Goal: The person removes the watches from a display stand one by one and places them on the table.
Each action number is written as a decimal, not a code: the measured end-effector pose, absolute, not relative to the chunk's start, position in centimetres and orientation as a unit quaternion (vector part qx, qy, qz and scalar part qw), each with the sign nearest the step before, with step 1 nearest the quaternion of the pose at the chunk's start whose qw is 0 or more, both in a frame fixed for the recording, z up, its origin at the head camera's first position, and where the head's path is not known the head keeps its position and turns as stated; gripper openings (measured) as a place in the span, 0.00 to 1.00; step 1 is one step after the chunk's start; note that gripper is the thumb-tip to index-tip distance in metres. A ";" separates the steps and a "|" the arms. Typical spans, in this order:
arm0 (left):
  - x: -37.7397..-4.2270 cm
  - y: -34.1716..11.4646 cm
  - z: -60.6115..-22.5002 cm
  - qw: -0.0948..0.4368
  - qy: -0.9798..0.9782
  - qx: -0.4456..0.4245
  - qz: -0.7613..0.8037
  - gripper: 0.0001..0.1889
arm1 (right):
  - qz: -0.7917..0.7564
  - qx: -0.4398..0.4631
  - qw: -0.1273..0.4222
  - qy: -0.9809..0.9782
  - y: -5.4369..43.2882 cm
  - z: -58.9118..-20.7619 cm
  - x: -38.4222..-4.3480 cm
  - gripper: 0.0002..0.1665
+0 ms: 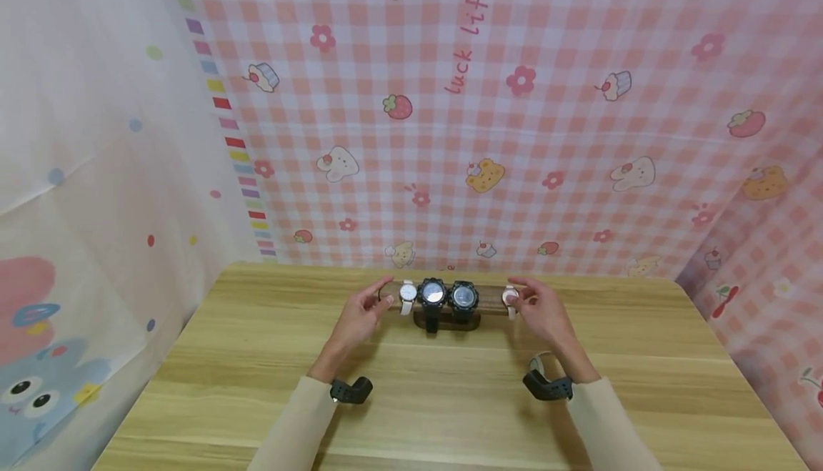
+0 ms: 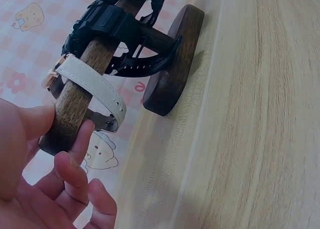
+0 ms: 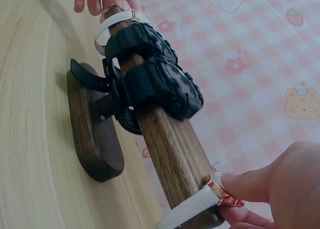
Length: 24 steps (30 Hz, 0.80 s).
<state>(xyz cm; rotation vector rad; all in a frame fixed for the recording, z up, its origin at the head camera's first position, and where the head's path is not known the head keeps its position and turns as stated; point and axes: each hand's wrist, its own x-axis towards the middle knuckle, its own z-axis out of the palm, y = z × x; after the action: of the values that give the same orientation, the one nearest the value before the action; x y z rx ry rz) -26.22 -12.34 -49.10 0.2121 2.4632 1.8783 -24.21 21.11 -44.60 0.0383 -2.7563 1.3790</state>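
A dark wooden watch stand (image 1: 490, 298) stands near the back of the table, its crossbar raised on a short post over an oval base (image 3: 95, 134). Its left end is held between the thumb and fingers of my left hand (image 1: 356, 321). Beside that grip, a white-strapped watch (image 2: 95, 84) loops round the bar. Two chunky black watches (image 1: 433, 291) sit side by side at the middle, one strap tail hanging down. At the right end, my right hand (image 1: 543, 314) pinches the rose-gold case of another white-strapped watch (image 3: 192, 206), whose strap lies across the bar.
Light wood-grain table (image 1: 437, 414) extends toward me and to both sides. Pink checked cloth (image 1: 411, 142) hangs right behind the stand. A pale loop-shaped strap (image 1: 536, 364) shows beside the black device (image 1: 546, 385) on my right wrist.
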 end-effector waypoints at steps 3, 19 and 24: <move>-26.2 -12.3 -49.1 0.018 0.794 0.068 0.604 0.24 | 0.442 0.016 0.033 -0.896 21.6 -44.5 -24.1 0.24; -26.1 -12.2 -48.9 0.016 0.803 0.056 0.593 0.24 | 0.405 0.042 0.081 -0.910 22.9 -43.7 -22.2 0.22; -26.1 -12.2 -48.9 0.018 0.803 0.057 0.593 0.23 | 0.406 0.060 0.082 -0.908 22.6 -42.9 -20.9 0.20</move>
<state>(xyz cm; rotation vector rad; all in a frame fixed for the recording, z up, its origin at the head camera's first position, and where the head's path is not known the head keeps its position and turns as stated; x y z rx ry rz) -26.13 -12.23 -48.90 0.1778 2.4941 1.8410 -20.90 22.57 -42.86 0.1786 -2.7133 1.2146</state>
